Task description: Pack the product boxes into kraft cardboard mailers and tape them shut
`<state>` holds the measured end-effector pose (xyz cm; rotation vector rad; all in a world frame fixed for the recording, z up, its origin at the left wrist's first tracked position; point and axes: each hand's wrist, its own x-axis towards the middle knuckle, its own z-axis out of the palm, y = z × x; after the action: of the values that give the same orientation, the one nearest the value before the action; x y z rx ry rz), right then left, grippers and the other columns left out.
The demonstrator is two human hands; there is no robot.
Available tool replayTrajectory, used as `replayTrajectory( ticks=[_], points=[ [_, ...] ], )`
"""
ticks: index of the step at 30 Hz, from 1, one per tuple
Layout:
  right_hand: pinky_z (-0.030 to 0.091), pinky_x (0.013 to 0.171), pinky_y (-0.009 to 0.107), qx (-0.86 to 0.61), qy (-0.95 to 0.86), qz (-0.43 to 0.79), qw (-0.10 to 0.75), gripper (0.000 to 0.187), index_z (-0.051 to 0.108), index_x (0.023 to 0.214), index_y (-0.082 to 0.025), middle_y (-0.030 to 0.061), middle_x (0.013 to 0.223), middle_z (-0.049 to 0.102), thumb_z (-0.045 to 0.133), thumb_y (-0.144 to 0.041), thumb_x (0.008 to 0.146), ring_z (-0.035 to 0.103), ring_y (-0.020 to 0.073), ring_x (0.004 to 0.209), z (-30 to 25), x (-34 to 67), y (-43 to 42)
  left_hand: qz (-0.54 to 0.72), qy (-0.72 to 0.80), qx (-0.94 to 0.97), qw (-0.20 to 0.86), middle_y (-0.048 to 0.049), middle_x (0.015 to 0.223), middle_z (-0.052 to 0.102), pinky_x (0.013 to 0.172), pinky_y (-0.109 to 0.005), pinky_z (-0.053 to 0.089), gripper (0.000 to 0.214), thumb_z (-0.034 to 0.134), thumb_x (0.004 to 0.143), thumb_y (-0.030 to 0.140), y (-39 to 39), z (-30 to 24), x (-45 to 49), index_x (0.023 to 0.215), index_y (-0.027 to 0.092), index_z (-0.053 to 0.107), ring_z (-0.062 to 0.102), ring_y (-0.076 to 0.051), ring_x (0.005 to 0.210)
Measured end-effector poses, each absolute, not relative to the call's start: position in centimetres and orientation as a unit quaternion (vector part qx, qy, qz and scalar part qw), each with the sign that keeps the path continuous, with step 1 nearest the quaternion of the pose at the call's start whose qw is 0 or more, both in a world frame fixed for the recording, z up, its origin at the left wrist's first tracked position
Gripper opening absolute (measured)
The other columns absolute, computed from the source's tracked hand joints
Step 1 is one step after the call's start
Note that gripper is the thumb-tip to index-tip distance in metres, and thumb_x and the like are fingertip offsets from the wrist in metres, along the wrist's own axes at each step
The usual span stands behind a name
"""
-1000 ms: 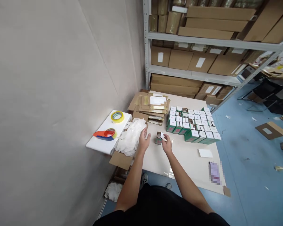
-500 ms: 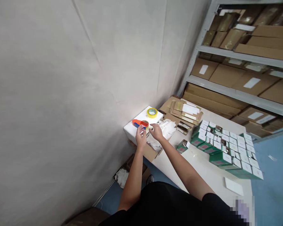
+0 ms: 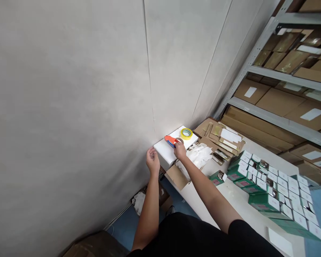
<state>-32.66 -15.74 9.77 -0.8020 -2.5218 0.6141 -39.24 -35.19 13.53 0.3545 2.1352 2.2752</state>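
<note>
My right hand [image 3: 180, 151] is closed around an orange and blue tape dispenser [image 3: 170, 139] above the white block-like box [image 3: 164, 150]. Part of the dispenser's handle is hidden by the fingers. At the left end of that box, close to the wall, my left hand [image 3: 152, 162] is held with its fingers loosely bent and apart, nothing in it. A yellow roll of tape [image 3: 186, 134] lies on the far part of the box top. Just beyond my right hand, a brown tape roll [image 3: 179, 140] is partly covered.
Crumpled white plastic [image 3: 196, 157] sits in an open carton [image 3: 178, 176] beside the box. Flattened cardboard [image 3: 227, 139] lies farther back. Rows of green and white boxes [image 3: 280, 196] stand on the white table [image 3: 230, 203]. A shelf of cartons [image 3: 280, 96] is at the right; the wall [image 3: 96, 107] is close on the left.
My right hand has taken hold of the tape dispenser. My left hand has moved away from it, left and down to the box's end. The view has shifted left.
</note>
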Motion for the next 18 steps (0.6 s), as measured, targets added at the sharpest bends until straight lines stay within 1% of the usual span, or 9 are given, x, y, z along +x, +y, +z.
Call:
replayTrajectory(
  ticks=[4, 7, 10, 15, 18],
  points=[
    [0.044, 0.098, 0.044, -0.293, -0.905, 0.149, 0.271, 0.019, 0.069, 0.107, -0.020, 0.0138, 0.109, 0.068, 0.055, -0.020, 0.096, 0.055, 0.0304, 0.112, 11.5, -28.2, -15.7, 0.730, 0.673, 0.114, -0.004, -0.0107, 0.111, 0.073, 0.097, -0.033, 0.055, 0.029, 0.057, 0.092, 0.024, -32.8, 13.9, -38.6, 0.120, 0.019, 0.066, 0.071, -0.019, 0.103],
    [0.042, 0.097, 0.045, -0.332, -0.888, 0.120, 0.295, 0.021, 0.069, 0.112, -0.020, 0.0148, 0.111, 0.067, 0.053, -0.024, 0.100, 0.053, 0.0324, 0.116, 12.8, -23.3, -15.4, 0.734, 0.663, 0.142, 0.027, -0.0106, 0.111, 0.073, 0.098, -0.034, 0.054, 0.028, 0.057, 0.093, 0.024, -29.7, 14.4, -36.6, 0.119, 0.019, 0.066, 0.070, -0.019, 0.103],
    [0.042, 0.095, 0.045, -0.384, -0.864, 0.093, 0.312, 0.022, 0.069, 0.114, -0.021, 0.0139, 0.109, 0.067, 0.051, -0.025, 0.101, 0.053, 0.0330, 0.117, 13.2, -17.0, -15.0, 0.737, 0.645, 0.186, 0.076, -0.0110, 0.116, 0.072, 0.101, -0.035, 0.053, 0.029, 0.057, 0.094, 0.027, -26.4, 15.1, -33.2, 0.121, 0.019, 0.066, 0.069, -0.020, 0.109],
    [0.047, 0.093, 0.045, -0.472, -0.806, 0.028, 0.355, 0.021, 0.070, 0.112, -0.021, 0.0110, 0.098, 0.069, 0.053, -0.025, 0.101, 0.058, 0.0308, 0.105, 11.4, -4.8, -15.2, 0.724, 0.620, 0.253, 0.166, -0.0116, 0.123, 0.070, 0.104, -0.036, 0.051, 0.031, 0.058, 0.093, 0.027, -21.1, 16.1, -24.9, 0.122, 0.020, 0.065, 0.067, -0.021, 0.114],
    [0.050, 0.091, 0.044, -0.521, -0.776, 0.002, 0.355, 0.017, 0.071, 0.108, -0.021, 0.0094, 0.095, 0.069, 0.056, -0.023, 0.099, 0.060, 0.0288, 0.100, 9.0, 2.8, -16.3, 0.708, 0.610, 0.287, 0.210, -0.0112, 0.124, 0.069, 0.105, -0.035, 0.050, 0.031, 0.058, 0.093, 0.025, -18.3, 16.0, -19.3, 0.122, 0.019, 0.065, 0.066, -0.020, 0.115]
  ],
)
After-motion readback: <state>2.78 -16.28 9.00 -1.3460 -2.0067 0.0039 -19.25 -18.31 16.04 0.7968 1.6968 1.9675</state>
